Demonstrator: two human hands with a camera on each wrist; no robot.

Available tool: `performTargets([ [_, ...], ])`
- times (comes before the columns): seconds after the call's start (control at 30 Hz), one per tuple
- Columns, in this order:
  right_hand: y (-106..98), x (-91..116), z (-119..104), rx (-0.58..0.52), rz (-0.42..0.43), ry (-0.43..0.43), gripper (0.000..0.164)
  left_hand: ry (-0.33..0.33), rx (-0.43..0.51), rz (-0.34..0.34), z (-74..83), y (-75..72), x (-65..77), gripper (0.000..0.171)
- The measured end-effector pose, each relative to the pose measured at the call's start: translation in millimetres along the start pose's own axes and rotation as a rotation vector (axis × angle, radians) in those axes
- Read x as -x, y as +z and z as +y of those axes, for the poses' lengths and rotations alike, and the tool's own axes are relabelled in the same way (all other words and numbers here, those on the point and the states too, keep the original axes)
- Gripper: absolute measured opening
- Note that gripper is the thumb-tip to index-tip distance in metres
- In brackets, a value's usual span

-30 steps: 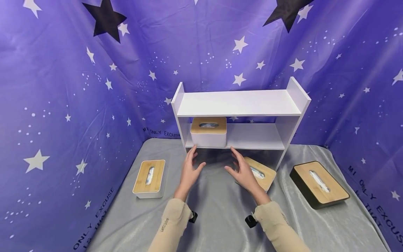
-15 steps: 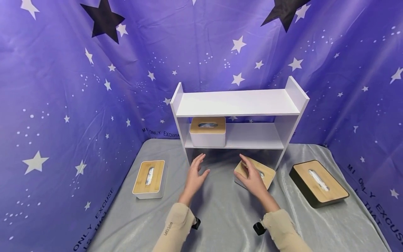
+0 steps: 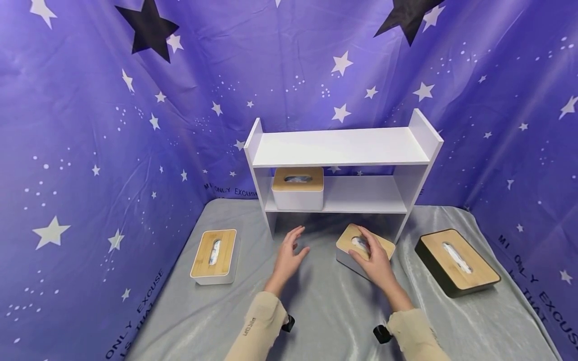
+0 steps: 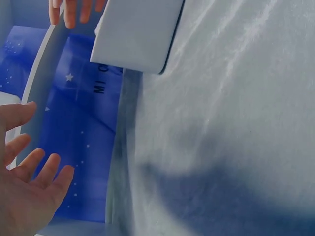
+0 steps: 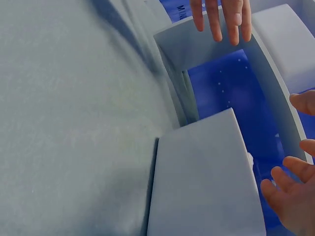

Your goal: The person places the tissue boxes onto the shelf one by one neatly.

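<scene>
A white shelf [image 3: 340,148] is standing upright, carrying a white tissue box [image 3: 298,199] at the left end of its lower board [image 3: 363,194]. A dark-sided box [image 3: 444,263] is lying to the shelf's front right, and an angled tissue box [image 3: 346,241] before its right end. The right hand [image 3: 377,263] is hovering over the angled tissue box, the left hand [image 3: 286,258] before the shelf's left half, both showing wide gaps between thumb and fingers.

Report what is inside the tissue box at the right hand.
Through the slot in the wooden lid of the tissue box, something whitish shows. The lid, walls and right hand hide the rest; fullness cannot be told.
</scene>
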State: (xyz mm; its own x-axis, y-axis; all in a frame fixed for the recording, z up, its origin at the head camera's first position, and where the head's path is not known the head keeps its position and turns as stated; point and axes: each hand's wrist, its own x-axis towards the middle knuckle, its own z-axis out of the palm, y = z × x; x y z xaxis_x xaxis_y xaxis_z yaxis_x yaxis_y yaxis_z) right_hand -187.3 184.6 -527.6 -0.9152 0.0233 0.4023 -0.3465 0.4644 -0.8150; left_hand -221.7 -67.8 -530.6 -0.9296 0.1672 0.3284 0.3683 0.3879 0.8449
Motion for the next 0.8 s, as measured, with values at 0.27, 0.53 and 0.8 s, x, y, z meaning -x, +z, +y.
performTargets([
  [0.27, -11.4, 5.3, 8.1, 0.021, 0.046, -0.002, 0.067, -0.007, 0.021, -0.042, 1.8, 13.7, -3.8, 0.052],
  [0.53, -20.4, 17.5, 15.9, 0.007, 0.075, 0.013, 0.067, -0.019, 0.046, -0.087, 6.0, 25.2, -6.1, 0.049],
  [0.8, -26.5, 27.6, 25.5, 0.101, 0.15, -0.015, 0.066, -0.04, 0.073, -0.104, 5.1, 36.0, -7.1, 0.047],
])
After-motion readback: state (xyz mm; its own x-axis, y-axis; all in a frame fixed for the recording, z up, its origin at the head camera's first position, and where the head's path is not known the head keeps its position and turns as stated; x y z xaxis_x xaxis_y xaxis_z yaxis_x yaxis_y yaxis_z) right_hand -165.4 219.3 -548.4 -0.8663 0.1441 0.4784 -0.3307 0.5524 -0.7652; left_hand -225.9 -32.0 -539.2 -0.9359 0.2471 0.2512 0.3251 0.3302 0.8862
